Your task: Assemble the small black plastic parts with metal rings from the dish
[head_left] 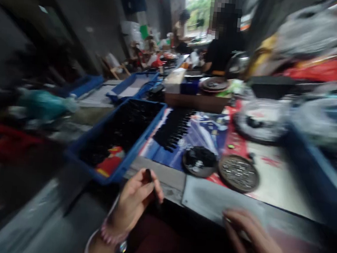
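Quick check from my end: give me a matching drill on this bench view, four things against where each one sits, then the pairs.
Things:
1. left hand
2. right hand
3. blue crate
4. round metal disc

Places:
A. on the bench to the right of the dark dish
B. at the left of the bench, full of small black parts
C. bottom right, fingers on the grey sheet
D. bottom centre, pinching a small dark piece

Pairs: 1-D, 2-C, 3-B, 4-A
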{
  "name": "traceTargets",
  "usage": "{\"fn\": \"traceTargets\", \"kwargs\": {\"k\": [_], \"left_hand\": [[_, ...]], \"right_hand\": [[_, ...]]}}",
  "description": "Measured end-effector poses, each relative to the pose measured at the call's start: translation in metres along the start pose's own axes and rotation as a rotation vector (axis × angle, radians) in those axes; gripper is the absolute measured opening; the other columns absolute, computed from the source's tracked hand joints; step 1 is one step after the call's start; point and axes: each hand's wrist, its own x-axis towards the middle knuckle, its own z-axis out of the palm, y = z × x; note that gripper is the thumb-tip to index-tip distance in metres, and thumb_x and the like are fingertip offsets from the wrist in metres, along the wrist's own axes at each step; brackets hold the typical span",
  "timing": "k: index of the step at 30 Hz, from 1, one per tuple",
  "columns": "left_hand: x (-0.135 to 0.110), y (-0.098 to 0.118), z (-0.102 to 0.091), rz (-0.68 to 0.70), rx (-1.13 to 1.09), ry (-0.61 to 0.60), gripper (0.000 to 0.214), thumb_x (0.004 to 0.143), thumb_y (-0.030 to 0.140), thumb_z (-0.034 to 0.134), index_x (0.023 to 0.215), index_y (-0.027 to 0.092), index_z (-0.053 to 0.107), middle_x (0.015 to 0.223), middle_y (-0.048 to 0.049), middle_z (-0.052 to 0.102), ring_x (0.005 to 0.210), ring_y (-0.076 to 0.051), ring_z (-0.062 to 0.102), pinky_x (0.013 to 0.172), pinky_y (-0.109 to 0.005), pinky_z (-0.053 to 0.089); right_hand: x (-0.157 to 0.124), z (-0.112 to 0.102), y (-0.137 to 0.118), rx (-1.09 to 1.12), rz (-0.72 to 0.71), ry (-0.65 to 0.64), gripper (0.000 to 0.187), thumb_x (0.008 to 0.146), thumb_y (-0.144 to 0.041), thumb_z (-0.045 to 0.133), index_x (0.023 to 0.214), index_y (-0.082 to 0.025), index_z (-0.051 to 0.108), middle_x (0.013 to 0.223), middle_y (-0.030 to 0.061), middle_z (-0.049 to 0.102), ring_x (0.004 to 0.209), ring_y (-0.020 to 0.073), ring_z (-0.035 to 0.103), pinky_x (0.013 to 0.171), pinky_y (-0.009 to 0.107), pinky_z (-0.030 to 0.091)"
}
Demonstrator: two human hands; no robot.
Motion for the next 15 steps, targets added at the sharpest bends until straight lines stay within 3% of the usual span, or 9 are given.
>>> {"fn": "traceTargets", "kwargs": {"k": [3, 8, 12, 15], "left_hand": [[-0.005, -0.019, 0.007, -0.184, -0.044, -0.010, 0.023, 0.080, 0.029, 0.076, 0.096, 0.019, 0.064, 0.076, -0.0007, 0.062, 0.067, -0.014, 0.060, 0.064, -0.024, 0.051], [-0.011, -0.040, 0.018, -0.390, -0.078, -0.040, 0.034, 0.071, 0.035, 0.084, 0.096, 0.020, 0.068, 0.077, -0.0025, 0.063, 0.066, -0.014, 0.059, 0.064, -0.026, 0.051], [-0.018, -0.058, 0.013, -0.471, -0.016, -0.069, 0.048, 0.064, 0.049, 0.086, 0.100, 0.020, 0.071, 0.070, -0.0009, 0.060, 0.054, -0.009, 0.049, 0.051, -0.021, 0.043], [-0.023, -0.077, 0.002, -0.516, 0.092, -0.171, 0.053, 0.070, 0.057, 0.079, 0.107, 0.020, 0.072, 0.068, -0.0004, 0.059, 0.047, -0.005, 0.040, 0.044, -0.018, 0.030]], "right_hand": [[0.011, -0.028, -0.007, -0.039, 0.059, 0.065, 0.015, 0.095, -0.018, 0.055, 0.105, -0.027, 0.060, 0.096, 0.0042, 0.066, 0.080, 0.0165, 0.067, 0.069, 0.023, 0.056], [0.018, -0.074, -0.011, -0.115, 0.144, 0.194, 0.012, 0.094, -0.021, 0.057, 0.103, -0.025, 0.064, 0.098, 0.0045, 0.066, 0.087, 0.0186, 0.066, 0.077, 0.025, 0.055], [0.027, -0.117, 0.003, -0.230, 0.236, 0.279, 0.011, 0.090, -0.030, 0.061, 0.098, -0.024, 0.066, 0.094, 0.0049, 0.069, 0.084, 0.0208, 0.067, 0.076, 0.028, 0.054], [0.044, -0.158, 0.024, -0.266, 0.403, 0.361, 0.024, 0.085, -0.042, 0.062, 0.096, -0.022, 0.067, 0.085, 0.0056, 0.070, 0.074, 0.0217, 0.067, 0.069, 0.031, 0.054]]}}
